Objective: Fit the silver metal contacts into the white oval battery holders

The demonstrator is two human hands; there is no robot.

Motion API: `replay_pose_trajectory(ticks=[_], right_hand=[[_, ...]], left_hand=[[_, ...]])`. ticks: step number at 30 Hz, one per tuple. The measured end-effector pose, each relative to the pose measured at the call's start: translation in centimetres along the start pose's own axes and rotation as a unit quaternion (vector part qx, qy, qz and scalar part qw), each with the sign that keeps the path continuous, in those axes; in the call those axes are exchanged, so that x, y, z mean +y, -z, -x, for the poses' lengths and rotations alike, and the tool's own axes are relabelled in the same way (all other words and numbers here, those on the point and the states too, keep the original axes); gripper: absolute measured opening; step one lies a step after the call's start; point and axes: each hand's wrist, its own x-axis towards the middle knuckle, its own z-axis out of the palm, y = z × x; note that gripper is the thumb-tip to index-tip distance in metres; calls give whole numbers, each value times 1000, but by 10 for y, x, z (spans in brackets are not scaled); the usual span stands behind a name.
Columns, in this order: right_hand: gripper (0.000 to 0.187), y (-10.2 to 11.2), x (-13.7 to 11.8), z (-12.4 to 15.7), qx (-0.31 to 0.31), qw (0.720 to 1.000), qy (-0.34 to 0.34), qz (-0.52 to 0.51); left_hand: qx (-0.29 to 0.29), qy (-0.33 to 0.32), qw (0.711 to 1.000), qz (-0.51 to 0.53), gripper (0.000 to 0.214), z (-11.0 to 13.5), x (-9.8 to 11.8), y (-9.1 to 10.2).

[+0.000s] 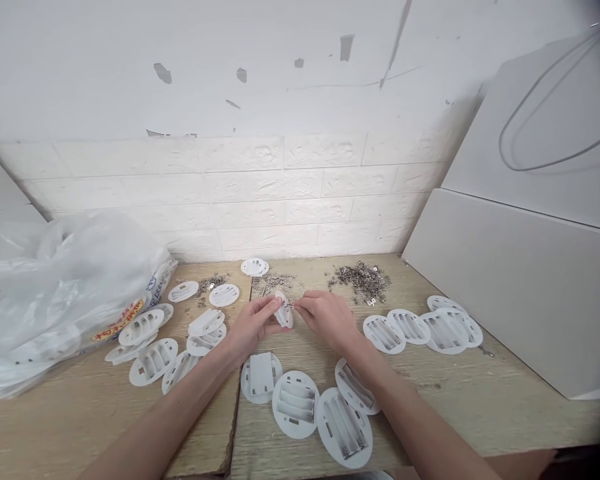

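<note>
My left hand holds a white round plastic battery-holder disc on edge above the wooden table. My right hand pinches something small at the disc's right side; it looks like a tiny metal contact but is too small to tell. Both hands meet at the table's middle, just in front of a scatter of small metal pieces.
More white discs lie in groups: left, near front, right. A larger heap of metal contacts sits at the back right. A clear plastic bag fills the left. Grey boards lean on the right.
</note>
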Motion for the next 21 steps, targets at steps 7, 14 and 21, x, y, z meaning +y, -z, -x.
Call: replay_pose_trajectory(ticks=[7,14,21], right_hand=[[29,-6,-7,1,-33,997,-42,-47],[25,2,-5,0,-64,994,-62,-69],[28,2,-2,0,-44,991,-62,-111]], left_hand=[[-11,-27,996,-90,39,2,-3,-2],[-4,9,1000,-12,32,-2,-6,-1],[10,7,999,36,29,-1,-1,2]])
